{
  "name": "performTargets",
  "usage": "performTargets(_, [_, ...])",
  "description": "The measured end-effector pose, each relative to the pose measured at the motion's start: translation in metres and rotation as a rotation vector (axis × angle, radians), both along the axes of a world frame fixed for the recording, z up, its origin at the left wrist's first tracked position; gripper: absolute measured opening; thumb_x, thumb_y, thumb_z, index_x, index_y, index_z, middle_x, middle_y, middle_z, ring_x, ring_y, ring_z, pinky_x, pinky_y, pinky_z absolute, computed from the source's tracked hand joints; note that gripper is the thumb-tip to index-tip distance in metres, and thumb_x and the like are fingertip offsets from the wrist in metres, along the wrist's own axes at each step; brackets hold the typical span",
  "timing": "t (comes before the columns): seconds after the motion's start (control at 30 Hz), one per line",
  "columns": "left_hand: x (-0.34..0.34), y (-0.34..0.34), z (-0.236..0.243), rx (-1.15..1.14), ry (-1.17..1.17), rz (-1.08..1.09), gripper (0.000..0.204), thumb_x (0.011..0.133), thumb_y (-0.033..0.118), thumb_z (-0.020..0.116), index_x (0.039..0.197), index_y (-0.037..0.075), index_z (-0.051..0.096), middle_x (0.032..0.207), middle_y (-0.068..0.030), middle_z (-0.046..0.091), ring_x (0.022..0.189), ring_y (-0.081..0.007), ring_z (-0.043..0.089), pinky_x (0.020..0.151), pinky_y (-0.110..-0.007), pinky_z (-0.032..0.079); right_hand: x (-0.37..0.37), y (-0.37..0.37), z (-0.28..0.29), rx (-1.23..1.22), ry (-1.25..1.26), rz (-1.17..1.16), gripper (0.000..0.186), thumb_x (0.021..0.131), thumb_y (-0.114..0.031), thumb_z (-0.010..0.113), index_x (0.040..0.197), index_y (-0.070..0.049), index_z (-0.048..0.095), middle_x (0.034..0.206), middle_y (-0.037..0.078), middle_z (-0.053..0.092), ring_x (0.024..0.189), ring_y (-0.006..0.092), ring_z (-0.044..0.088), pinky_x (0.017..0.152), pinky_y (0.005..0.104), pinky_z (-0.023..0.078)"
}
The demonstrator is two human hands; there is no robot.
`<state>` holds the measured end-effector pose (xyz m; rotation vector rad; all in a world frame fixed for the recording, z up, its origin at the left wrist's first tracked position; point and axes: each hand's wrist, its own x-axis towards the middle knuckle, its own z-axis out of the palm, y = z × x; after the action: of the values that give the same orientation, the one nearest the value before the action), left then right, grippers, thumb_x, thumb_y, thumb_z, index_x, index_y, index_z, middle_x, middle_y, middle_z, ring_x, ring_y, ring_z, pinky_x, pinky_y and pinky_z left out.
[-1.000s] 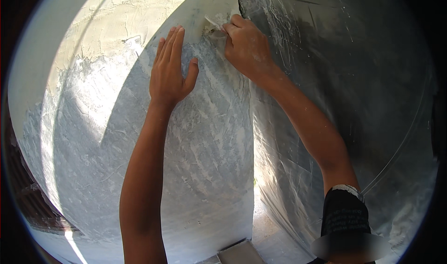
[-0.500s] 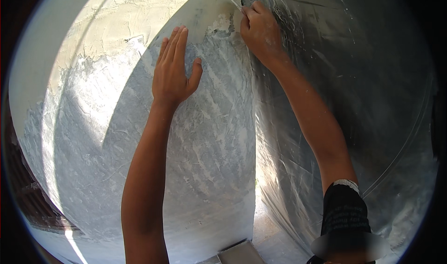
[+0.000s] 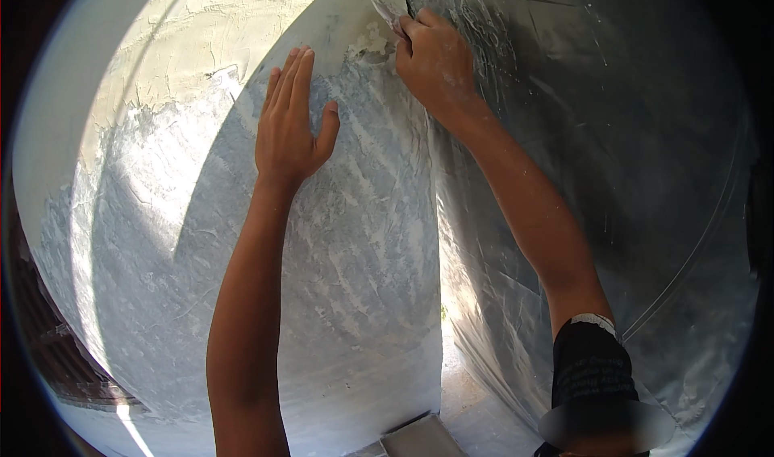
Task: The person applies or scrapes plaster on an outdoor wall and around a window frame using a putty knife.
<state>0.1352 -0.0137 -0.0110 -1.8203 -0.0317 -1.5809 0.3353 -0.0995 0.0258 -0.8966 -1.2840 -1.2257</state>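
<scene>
My left hand (image 3: 289,122) lies flat on the rough grey-white plastered wall (image 3: 355,239), fingers together and thumb held out. Higher up, by the wall's right edge, my right hand (image 3: 435,62) is closed around a small putty knife (image 3: 389,15). Its flat, whitish-smeared end points up and left, close to the wall surface. Most of the grip is hidden inside my fingers. Just below the tool is a patch of uneven, flaking plaster (image 3: 372,47).
Dark plastic sheeting (image 3: 645,191), splashed with white, hangs along the right. A bright gap (image 3: 455,296) separates it from the wall. Low in the middle is a grey rectangular object (image 3: 423,439). Sunlit cream plaster (image 3: 210,29) covers the upper left; dark ribbed material (image 3: 60,336) shows lower left.
My right hand has shifted slightly left, and the putty knife now shows more of its flat face. The left hand stays flat on the wall; the view has moved slightly.
</scene>
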Motion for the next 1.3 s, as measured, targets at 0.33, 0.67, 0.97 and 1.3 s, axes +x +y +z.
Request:
performTargets(0.33, [-0.013, 0.013, 0.000, 0.013, -0.060, -0.028, 0.060, 0.091, 0.014, 0.050, 0.148, -0.004, 0.041, 0.146, -0.0241, 0.051, 0.143, -0.0375, 0.043, 0.121, -0.050, 0.028, -0.036, 0.005, -0.058, -0.192, -0.052, 0.146, 0.021, 0.086, -0.005, 0.061, 0.100, 0.006, 0.074, 0.093, 0.017, 0.065, 0.092, 0.0317, 0.066, 0.074, 0.0446, 0.055])
performTargets(0.67, [-0.006, 0.009, 0.001, 0.010, -0.063, -0.049, 0.060, 0.091, 0.012, 0.048, 0.148, -0.004, 0.041, 0.147, -0.0241, 0.051, 0.143, -0.0375, 0.043, 0.121, -0.051, 0.027, -0.001, 0.020, 0.006, 0.083, -0.036, -0.032, 0.018, 0.084, -0.004, 0.062, 0.095, 0.005, 0.073, 0.096, 0.017, 0.065, 0.095, 0.0316, 0.065, 0.076, 0.0432, 0.055])
performTargets(0.97, [-0.014, 0.010, 0.001, -0.022, -0.113, -0.134, 0.059, 0.091, 0.011, 0.045, 0.147, -0.006, 0.042, 0.145, -0.0291, 0.050, 0.141, -0.0420, 0.043, 0.120, -0.053, 0.025, -0.045, 0.011, -0.058, -0.161, -0.137, 0.083, 0.016, 0.083, -0.004, 0.064, 0.097, 0.001, 0.070, 0.099, 0.011, 0.065, 0.097, 0.0294, 0.064, 0.076, 0.0429, 0.056])
performTargets(1.3, [-0.005, 0.010, 0.002, 0.001, -0.131, -0.168, 0.058, 0.090, 0.010, 0.044, 0.145, -0.007, 0.043, 0.144, -0.0294, 0.052, 0.140, -0.0422, 0.045, 0.120, -0.054, 0.025, -0.038, 0.022, -0.056, -0.156, -0.075, -0.106, 0.016, 0.089, -0.006, 0.063, 0.099, 0.001, 0.072, 0.096, 0.014, 0.066, 0.095, 0.0330, 0.065, 0.078, 0.0455, 0.055])
